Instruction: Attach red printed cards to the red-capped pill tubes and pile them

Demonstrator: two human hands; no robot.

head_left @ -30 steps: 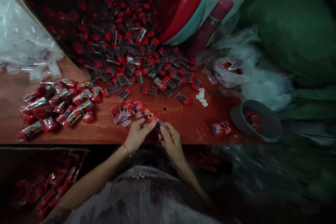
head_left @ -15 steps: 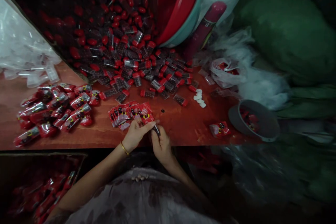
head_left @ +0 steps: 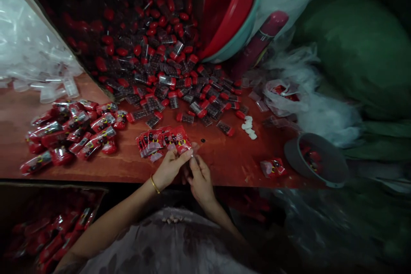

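My left hand, with a gold bangle at the wrist, is closed, its thumb and fingers pinching the lower edge of a red printed plastic wrapper. Fanned out beside it on the table lie several flat wrappers of the same kind. My right hand is closed too, fingertips touching those of the left. A small pale glint shows at its fingertips, but the thing in them is mostly covered. Beyond the hands spreads a heap of small clear tubes with red caps and dark contents.
Filled red packets are piled at left, near clear empty tubes. A grey bowl, a red packet and white discs lie rightward. Behind stand a red basin and a purple flask. A box sits below left.
The camera view has shifted slightly, so the table appears further right. A dark tube end that showed between my hands is now hidden. My right fingers have come up closer to the left thumb.
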